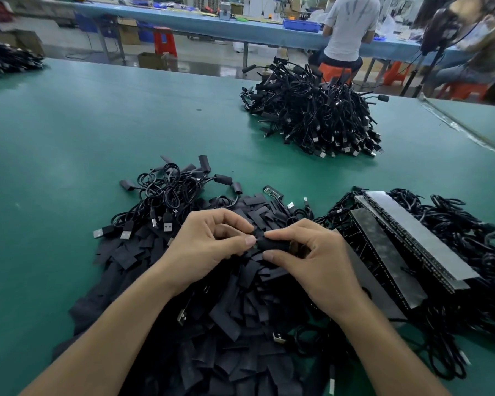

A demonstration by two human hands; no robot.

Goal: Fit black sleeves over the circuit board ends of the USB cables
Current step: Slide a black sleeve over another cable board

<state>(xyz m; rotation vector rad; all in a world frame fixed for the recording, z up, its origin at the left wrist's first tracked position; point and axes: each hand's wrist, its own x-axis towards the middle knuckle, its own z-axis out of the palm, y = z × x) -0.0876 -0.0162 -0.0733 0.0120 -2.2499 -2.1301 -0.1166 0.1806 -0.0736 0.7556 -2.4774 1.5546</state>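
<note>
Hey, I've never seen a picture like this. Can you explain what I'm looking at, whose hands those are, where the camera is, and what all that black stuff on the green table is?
There is no machine here. A person is working with bare hands, and the single picture comes from a camera worn on their head, looking forward and down.

The left hand and right hand meet over the green table. Together they pinch one small black sleeve; the fingers hide whatever is inside it.

Under the hands lies a pile of flat black sleeves. Just behind it are a small heap of cables with USB plugs and one bare circuit board. At the right, long strips lie among more cable. A big cable heap sits farther back. Beyond the table, another person sits facing away.
</note>
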